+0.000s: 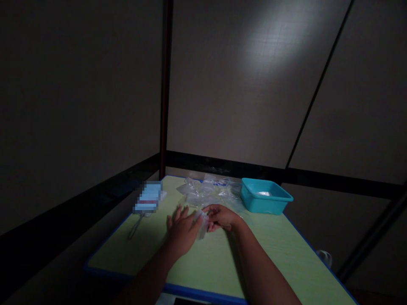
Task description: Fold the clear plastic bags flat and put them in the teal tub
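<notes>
A small clear plastic bag (202, 226) is bunched between my two hands, just above the table. My left hand (182, 232) has its thumb and forefinger side against the bag's left edge, while its other fingers spread outward. From the right, my right hand (224, 217) pinches the bag with curled fingers. The fingertips partly hide the bag. Behind the hands lies a loose heap of clear plastic bags (208, 192), crumpled and overlapping.
A turquoise plastic basin (265, 203) stands at the table's back right, with something pale inside. At the left is a blurred light-blue object (149, 197) with a looped strap (135, 226). The pale green table (203, 267) has a blue edge, and dark-trimmed walls close in behind and left.
</notes>
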The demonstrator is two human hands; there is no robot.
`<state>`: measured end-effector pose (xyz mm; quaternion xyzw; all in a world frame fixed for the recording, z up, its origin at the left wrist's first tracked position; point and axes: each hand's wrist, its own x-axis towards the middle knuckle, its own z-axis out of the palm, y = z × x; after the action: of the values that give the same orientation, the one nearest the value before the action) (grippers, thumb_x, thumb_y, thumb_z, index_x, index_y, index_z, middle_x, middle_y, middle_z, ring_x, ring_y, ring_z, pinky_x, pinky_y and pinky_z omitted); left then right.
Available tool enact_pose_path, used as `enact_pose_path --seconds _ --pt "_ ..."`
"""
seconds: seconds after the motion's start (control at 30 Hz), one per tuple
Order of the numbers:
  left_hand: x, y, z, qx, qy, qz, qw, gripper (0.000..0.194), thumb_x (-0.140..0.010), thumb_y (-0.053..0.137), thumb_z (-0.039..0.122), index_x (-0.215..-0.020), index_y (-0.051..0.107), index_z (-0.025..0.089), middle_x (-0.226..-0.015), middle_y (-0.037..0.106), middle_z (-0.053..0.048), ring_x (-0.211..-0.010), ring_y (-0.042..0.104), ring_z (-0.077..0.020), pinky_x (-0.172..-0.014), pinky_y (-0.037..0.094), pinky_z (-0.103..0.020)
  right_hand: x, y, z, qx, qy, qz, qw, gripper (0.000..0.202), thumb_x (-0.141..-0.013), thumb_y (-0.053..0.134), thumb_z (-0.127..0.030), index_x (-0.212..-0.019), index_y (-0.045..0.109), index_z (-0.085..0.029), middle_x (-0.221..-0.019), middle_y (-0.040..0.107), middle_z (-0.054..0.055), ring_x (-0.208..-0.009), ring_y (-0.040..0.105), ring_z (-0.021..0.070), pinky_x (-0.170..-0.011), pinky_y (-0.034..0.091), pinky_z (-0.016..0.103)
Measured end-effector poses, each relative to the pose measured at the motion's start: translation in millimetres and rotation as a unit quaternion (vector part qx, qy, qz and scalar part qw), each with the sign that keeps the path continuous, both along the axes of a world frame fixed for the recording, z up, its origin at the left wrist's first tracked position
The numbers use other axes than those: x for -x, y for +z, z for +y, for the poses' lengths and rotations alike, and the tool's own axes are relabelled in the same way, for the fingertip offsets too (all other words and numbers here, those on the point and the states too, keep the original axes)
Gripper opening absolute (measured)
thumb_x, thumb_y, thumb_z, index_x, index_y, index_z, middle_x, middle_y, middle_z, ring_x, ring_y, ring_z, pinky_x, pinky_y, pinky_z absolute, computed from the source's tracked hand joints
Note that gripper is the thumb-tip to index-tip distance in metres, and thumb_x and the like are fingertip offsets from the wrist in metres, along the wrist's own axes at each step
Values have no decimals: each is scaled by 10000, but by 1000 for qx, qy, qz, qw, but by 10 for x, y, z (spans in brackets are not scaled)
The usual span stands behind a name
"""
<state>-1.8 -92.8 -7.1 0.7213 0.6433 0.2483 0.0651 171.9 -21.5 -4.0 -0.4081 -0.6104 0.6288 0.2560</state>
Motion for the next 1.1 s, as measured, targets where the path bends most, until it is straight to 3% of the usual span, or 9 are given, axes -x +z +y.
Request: enact_pose_path --seconds 0.1,0.3,0.57,0.73,0.93,1.1 --pt "58 28 117 -13 45 -27 999 447 -914 275 430 -841 691 284 -1260 551 10 -1286 299 -229 -1021 207 -472 22 11 -13 -2 2 -8 1000 381 -593 568 -114 -968 514 -155 -522 555 -73 -435 577 115 -506 506 269" --pt "99 15 171 -34 56 -14 998 197 -794 554 327 -660 675 250 -1134 624 16 -1178 412 -214 -972 279 -356 96 -12 -33 -45 -6 -25 999 398 -572 515 -79 -959 499 -174 -537 547 -87 -378 548 101 -408 449 208" --pt "139 -33 137 -44 64 0 997 129 -718 623 293 -609 624 225 -1063 632 5 -1124 430 -220 -932 288 -355 133 -64 -25 -85 -15 -50 995 333 -607 548 -131 -930 482 -177 -523 521 -93 -328 507 83 -361 404 180" --pt "122 19 52 -63 53 11 997 89 -773 562 301 -811 617 243 -1032 621 -18 -1148 397 -224 -964 247 -379 163 -69 -44 -105 -26 -66 992 282 -613 521 -122 -886 477 -179 -509 494 -97 -310 488 79 -323 376 165" --pt "79 -9 -19 -30 3 63 998 282 -793 549 324 -1069 589 372 -1345 445 4 -1322 182 -253 -1029 110 -503 191 -73 -61 -120 -37 -84 989 293 -622 515 -102 -896 455 -189 -522 494 -103 -287 447 61 -312 362 161" --pt "99 -67 4 7 -6 87 996 377 -769 582 384 -1138 550 455 -1408 376 -8 -1353 106 -272 -1020 36 -572 221 -70 -66 -121 -44 -91 987 268 -635 516 -91 -872 445 -192 -465 483 -111 -274 439 65 -297 339 146"
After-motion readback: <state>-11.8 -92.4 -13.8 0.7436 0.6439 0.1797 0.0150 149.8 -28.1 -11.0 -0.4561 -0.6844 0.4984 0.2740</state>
